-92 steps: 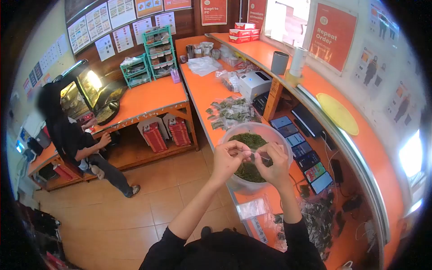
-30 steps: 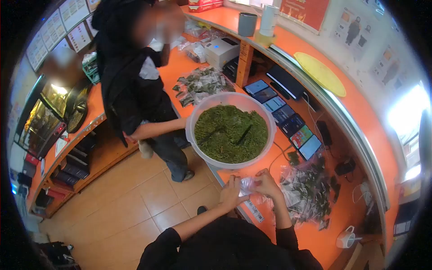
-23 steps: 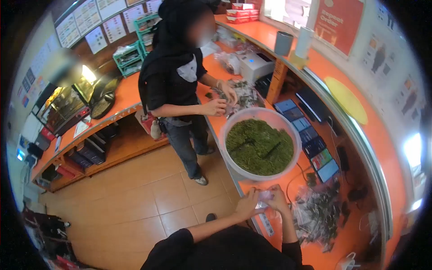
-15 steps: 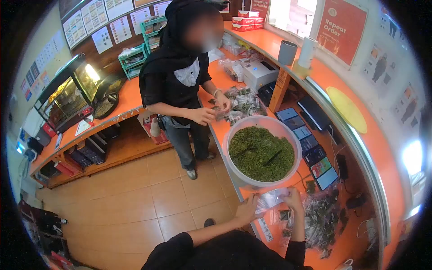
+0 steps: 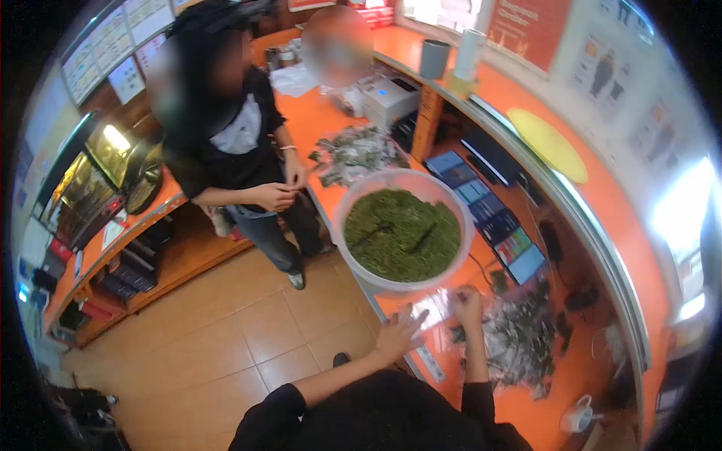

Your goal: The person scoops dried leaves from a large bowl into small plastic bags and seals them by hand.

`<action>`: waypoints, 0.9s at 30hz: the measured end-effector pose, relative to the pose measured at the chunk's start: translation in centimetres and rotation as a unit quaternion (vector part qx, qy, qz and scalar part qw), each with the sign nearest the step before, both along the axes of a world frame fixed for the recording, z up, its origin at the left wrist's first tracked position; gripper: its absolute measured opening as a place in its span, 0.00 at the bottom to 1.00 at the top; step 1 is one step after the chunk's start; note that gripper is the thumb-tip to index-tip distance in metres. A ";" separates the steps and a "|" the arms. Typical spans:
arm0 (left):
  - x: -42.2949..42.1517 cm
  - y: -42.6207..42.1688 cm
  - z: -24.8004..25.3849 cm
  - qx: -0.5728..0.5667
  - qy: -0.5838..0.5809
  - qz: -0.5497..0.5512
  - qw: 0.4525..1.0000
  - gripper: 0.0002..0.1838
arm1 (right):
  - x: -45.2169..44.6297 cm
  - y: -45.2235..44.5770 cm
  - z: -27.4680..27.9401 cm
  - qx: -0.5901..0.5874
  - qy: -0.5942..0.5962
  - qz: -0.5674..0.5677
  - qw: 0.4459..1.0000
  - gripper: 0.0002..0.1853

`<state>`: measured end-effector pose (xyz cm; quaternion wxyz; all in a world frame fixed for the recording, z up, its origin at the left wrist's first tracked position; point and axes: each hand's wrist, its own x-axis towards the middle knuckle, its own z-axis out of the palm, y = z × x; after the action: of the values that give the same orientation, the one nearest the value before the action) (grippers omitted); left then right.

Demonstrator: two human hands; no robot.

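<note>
A clear plastic bag [image 5: 433, 310] lies between my hands, just in front of the tub. My left hand [image 5: 401, 336] has its fingers stretched out and spread at the bag's left side. My right hand [image 5: 468, 307] is closed, pinching the bag's right end. Beyond them stands a large translucent tub [image 5: 406, 286] full of chopped green leaves [image 5: 391, 259], with two dark handles [image 5: 423, 237] sticking out. To the right of my right hand spreads a pile of small filled plastic packets [image 5: 520, 338].
Across the counter [image 5: 451, 385] a co-worker [image 5: 241, 139] stands by another heap of packets [image 5: 357, 154]. Several phones [image 5: 496, 225] line the shelf right of the tub. A white mug [image 5: 577, 415] sits near the front right; a printer [image 5: 391, 101] stands at the back.
My left hand has loosened and spread its fingers, and the bag is lower, nearer the counter. The co-worker's hands have drawn back from the far packets. The camera view has shifted.
</note>
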<state>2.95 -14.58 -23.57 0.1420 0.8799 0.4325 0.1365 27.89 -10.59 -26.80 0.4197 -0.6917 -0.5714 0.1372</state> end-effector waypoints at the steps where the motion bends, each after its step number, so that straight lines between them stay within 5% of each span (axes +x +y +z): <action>1: 0.0 0.0 0.0 0.031 0.017 0.006 0.999 0.39 | 0.0 -0.4 0.6 -0.006 -0.002 -0.016 1.000 0.10; 5: 0.1 1.1 2.5 -0.065 -0.040 -0.009 0.997 0.39 | -1.1 -1.2 7.1 -0.028 -0.010 -0.083 0.996 0.07; 7: 0.5 2.0 4.6 -0.095 -0.058 -0.010 0.994 0.37 | -2.2 -2.0 10.7 -0.045 0.008 -0.018 0.999 0.07; 9: 1.1 2.7 7.1 -0.349 -0.242 0.033 0.905 0.33 | -2.9 -3.2 12.0 -0.037 0.014 0.060 0.997 0.07; 10: 1.8 2.6 5.7 -0.307 -0.354 0.023 0.883 0.25 | -3.4 -3.7 12.3 -0.030 0.018 0.133 0.990 0.07; 13: 1.5 2.9 6.4 -0.288 -0.452 -0.032 0.844 0.18 | -5.3 -5.6 13.4 -0.077 0.097 0.162 0.979 0.06; 19: -0.5 2.5 8.4 -0.203 -0.445 -0.059 0.870 0.13 | -7.8 -7.2 16.7 -0.175 0.297 0.199 0.917 0.06; 20: -0.4 1.6 8.7 -0.262 -0.478 -0.008 0.838 0.15 | -8.0 -7.1 16.8 -0.198 0.310 0.197 0.909 0.06; 21: -0.5 1.3 9.1 -0.255 -0.479 -0.006 0.840 0.15 | -8.1 -6.9 16.6 -0.195 0.308 0.203 0.909 0.06; 23: -0.9 1.0 9.8 -0.124 -0.415 0.012 0.901 0.16 | -8.5 -6.5 16.3 -0.096 0.080 0.205 0.971 0.05; 25: -1.5 1.3 8.6 -0.116 -0.354 -0.017 0.928 0.15 | -9.2 -6.3 16.2 -0.083 0.081 0.225 0.967 0.05; 27: -1.8 1.3 8.1 -0.174 -0.391 -0.085 0.900 0.16 | -9.5 -6.2 16.3 -0.089 0.069 0.233 0.966 0.05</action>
<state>1.15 -13.33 -15.51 0.4616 0.7501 0.2829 0.3796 18.34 -16.83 -10.52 0.3517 -0.5623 -0.6721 0.3292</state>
